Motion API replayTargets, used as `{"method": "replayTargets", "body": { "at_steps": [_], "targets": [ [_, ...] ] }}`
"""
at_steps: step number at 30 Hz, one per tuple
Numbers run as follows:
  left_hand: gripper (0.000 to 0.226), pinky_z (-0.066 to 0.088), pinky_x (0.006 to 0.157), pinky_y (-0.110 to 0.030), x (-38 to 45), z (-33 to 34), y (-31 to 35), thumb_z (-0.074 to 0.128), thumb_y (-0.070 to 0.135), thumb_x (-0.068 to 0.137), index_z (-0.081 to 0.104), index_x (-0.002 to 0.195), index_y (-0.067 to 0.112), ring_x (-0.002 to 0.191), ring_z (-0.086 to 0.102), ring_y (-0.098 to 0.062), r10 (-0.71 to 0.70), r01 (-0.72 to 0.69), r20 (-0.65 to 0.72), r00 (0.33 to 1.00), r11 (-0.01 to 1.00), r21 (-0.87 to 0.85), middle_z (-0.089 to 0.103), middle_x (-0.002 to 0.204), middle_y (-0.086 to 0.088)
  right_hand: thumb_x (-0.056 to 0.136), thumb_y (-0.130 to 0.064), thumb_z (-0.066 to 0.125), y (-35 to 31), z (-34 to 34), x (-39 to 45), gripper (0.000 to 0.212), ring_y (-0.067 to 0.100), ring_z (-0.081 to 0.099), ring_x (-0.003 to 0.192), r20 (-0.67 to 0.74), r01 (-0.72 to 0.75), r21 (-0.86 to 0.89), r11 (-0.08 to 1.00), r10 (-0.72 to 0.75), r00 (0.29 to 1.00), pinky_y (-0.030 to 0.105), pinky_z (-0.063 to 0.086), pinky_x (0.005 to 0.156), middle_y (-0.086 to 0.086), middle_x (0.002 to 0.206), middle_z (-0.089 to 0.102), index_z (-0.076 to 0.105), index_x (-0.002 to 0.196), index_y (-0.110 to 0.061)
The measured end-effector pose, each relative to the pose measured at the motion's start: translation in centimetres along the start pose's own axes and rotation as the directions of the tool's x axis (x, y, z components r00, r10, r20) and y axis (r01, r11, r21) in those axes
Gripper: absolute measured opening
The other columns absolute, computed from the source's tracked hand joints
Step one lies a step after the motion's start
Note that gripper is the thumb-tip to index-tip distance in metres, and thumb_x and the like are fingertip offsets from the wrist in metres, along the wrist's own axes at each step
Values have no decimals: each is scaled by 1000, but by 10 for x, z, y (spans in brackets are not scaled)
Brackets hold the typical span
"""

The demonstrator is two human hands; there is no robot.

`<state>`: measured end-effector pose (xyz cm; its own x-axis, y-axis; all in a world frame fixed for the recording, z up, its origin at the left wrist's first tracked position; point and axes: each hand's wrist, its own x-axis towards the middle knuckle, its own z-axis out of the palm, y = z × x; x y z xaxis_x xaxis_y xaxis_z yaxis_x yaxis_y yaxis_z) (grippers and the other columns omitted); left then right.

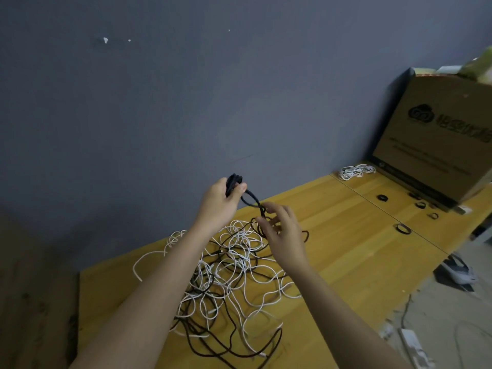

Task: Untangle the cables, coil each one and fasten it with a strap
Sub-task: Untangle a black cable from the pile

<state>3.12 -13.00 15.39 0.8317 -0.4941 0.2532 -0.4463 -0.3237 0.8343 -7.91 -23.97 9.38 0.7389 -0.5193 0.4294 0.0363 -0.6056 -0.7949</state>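
Note:
A tangle of white and black cables [229, 275] lies on the wooden table [346, 249]. My left hand [221, 203] is raised above the heap and grips a small bunch of black cable loops [234, 181]. From that bunch a black cable strand [254, 202] runs down to my right hand [282, 233], which pinches it between its fingertips just above the heap. Past the right hand the strand drops back into the tangle.
A coiled white cable [355, 171] lies at the far end of the table beside a large cardboard box [436, 139]. Several small black straps [382, 197] are scattered in front of the box. Off the table's right edge, devices and cords lie on the floor [452, 315].

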Motion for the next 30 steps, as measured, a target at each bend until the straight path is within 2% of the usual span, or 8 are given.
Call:
{"method": "replayTargets", "body": {
  "at_steps": [5,9,13,16,19,22,25,30],
  "targets": [
    [29,38,60,-31,-4,-2,-8,48,34,98,56,92,7,67,51,-18,-44,45,-29,999,998,41,52,72,-1,94,-11,57,15,-14,4,6,5,56,93,140,203,-104,974,-188,972,20,47,79,-4,103,58,60,96,-15],
    [29,35,57,-32,7,-14,-25,47,35,99,50,89,7,64,49,-22,-174,177,-158,972,984,2,49,70,-2,97,-7,50,17,-33,-2,20,-1,57,73,173,-39,82,996,24,985,11,44,64,0,95,65,54,91,-26],
    [29,33,53,-31,14,-23,-43,48,33,99,48,88,6,64,48,-22,-259,263,-209,943,965,-8,48,71,-3,97,3,45,35,-40,-9,22,8,69,82,10,-205,301,931,212,977,24,55,81,5,88,63,52,87,-16],
    [31,43,69,-38,18,-33,-56,48,31,99,54,95,1,82,58,-33,-340,328,-303,890,940,-93,59,84,-15,100,0,39,53,-54,-6,21,6,68,70,-179,-322,487,812,454,873,20,57,70,9,87,57,48,86,-14],
    [41,45,82,-48,23,-64,-73,43,29,102,55,109,-10,101,59,-42,-446,402,-451,773,894,-197,60,109,-32,104,-5,29,80,-84,-7,17,20,62,76,-324,-388,614,687,668,670,38,57,82,10,85,52,39,92,-11],
    [44,44,83,-50,23,-80,-77,40,30,103,52,113,-11,101,57,-43,-453,439,-416,788,888,-137,57,111,-33,104,-7,27,88,-95,-10,8,27,59,79,-256,-448,535,716,643,721,37,53,75,12,86,58,34,104,-9],
    [34,39,69,-39,20,-63,-59,39,29,103,50,100,-2,87,54,-31,-403,402,-337,851,913,-76,55,93,-21,103,-9,37,76,-74,-3,15,23,59,83,-184,-480,450,753,605,775,27,49,72,7,87,62,43,91,-16],
    [29,36,60,-30,12,-36,-45,39,30,103,50,92,6,71,50,-21,-359,340,-202,911,932,-124,49,73,-2,92,-25,62,66,-47,6,4,18,40,96,-117,-472,-128,873,459,881,28,31,82,1,94,48,62,88,-26]
  ]
}}
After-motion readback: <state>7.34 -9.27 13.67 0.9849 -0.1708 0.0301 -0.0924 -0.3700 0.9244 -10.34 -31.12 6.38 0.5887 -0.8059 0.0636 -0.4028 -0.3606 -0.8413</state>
